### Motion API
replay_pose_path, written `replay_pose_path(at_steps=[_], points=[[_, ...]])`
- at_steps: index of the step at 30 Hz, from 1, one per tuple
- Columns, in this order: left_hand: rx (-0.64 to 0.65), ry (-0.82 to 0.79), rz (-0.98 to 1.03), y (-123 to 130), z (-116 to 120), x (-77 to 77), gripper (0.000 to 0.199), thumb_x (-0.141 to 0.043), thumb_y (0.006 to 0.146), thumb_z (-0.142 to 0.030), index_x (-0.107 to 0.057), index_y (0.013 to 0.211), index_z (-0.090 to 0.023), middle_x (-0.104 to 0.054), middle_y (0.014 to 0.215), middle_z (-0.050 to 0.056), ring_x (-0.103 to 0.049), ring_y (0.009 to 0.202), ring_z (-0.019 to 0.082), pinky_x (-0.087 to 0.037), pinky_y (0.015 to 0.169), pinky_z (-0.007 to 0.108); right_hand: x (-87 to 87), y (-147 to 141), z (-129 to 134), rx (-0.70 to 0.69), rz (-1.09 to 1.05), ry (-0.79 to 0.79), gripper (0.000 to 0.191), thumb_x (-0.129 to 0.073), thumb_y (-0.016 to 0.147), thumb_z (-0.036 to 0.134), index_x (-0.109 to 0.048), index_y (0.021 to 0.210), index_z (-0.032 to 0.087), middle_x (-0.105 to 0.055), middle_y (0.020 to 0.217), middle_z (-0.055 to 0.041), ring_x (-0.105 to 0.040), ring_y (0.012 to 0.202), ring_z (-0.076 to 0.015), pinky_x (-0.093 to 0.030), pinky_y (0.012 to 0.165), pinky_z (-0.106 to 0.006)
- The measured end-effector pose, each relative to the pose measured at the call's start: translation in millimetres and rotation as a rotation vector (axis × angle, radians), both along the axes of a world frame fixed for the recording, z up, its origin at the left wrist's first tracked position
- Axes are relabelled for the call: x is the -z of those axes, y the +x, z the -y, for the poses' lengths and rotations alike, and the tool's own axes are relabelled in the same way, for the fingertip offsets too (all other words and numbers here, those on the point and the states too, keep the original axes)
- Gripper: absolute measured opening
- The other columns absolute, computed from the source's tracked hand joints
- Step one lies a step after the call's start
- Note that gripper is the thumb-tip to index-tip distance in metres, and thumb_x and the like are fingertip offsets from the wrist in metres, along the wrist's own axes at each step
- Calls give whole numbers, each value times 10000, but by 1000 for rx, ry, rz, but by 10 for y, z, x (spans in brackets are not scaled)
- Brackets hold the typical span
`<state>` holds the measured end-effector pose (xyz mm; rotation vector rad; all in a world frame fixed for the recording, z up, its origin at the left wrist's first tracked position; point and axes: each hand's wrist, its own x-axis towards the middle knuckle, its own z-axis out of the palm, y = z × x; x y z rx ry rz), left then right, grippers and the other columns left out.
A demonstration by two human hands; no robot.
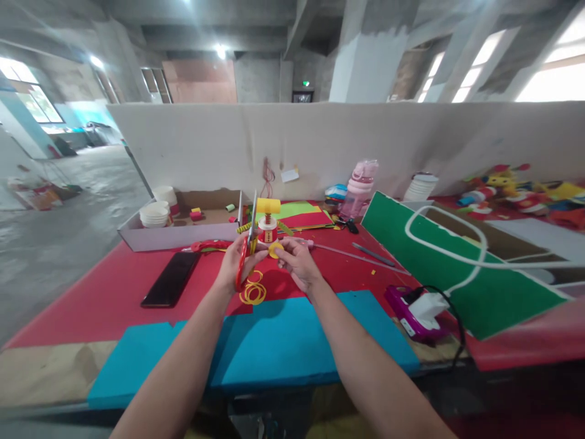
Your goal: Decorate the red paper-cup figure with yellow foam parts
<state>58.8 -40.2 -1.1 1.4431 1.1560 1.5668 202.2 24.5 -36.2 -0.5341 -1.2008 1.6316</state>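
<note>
Red-handled scissors (242, 263) rest in my left hand (234, 259), blades pointing up. Between the fingertips of my right hand (296, 261) is a small round yellow paper disc (275, 249); the left fingertips come close to its edge, and I cannot tell whether they touch it. Below the hands, several thin yellow paper rings (254, 292) lie on the red tabletop. Just beyond stands a paper-cup figure (267, 230) with a yellow roll (269, 206) on top and green folded strips at its sides, partly hidden by the scissors and hands.
A black phone (171, 279) lies to the left, before an open cardboard box (183, 236) with paper cups. Blue sheets (283, 341) cover the front edge. To the right are a purple power strip (418, 317), a white cable and a green panel (434, 256). A pink bottle (359, 189) stands behind.
</note>
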Motion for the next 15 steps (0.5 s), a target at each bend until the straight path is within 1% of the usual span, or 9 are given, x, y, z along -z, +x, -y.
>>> replay_pose_path(at_steps=[3,7,11,13,15], points=[[21,-17,-14,-10,-7,7,554,-747,675,-349,-526,1147,-162,-635,772,0,-617,725,135,-501,721,276,-3,-8,39,-46,63,41,289,-801,618,379,-637,771,196,-606,671,50,-432,490,-57,-380,479,-205],[72,-31,-7,-49,-18,33,514,-752,660,-311,-540,1106,-167,-597,749,-26,-586,695,116,-474,664,238,-14,13,62,-74,127,97,256,-790,636,367,-645,749,190,-600,642,47,-459,526,-73,-402,507,-217],[135,-28,59,-39,-18,52,519,-760,634,-224,-548,1104,-166,-551,705,-57,-532,627,80,-438,597,196,-27,10,70,-68,153,103,258,-797,626,359,-666,764,184,-641,701,25,-497,587,-86,-421,549,-223],[118,-13,102,-9,-21,65,523,-749,638,-203,-540,1115,-172,-545,699,-60,-528,615,79,-437,588,195,-29,-12,78,-43,126,73,280,-807,615,356,-681,799,186,-668,770,9,-533,652,-97,-432,590,-223],[59,14,137,31,-29,88,516,-737,644,-197,-530,1116,-177,-555,725,-52,-545,634,88,-449,599,204,-22,-47,92,-35,55,17,297,-813,612,353,-689,831,196,-676,823,7,-552,697,-101,-439,627,-223]])
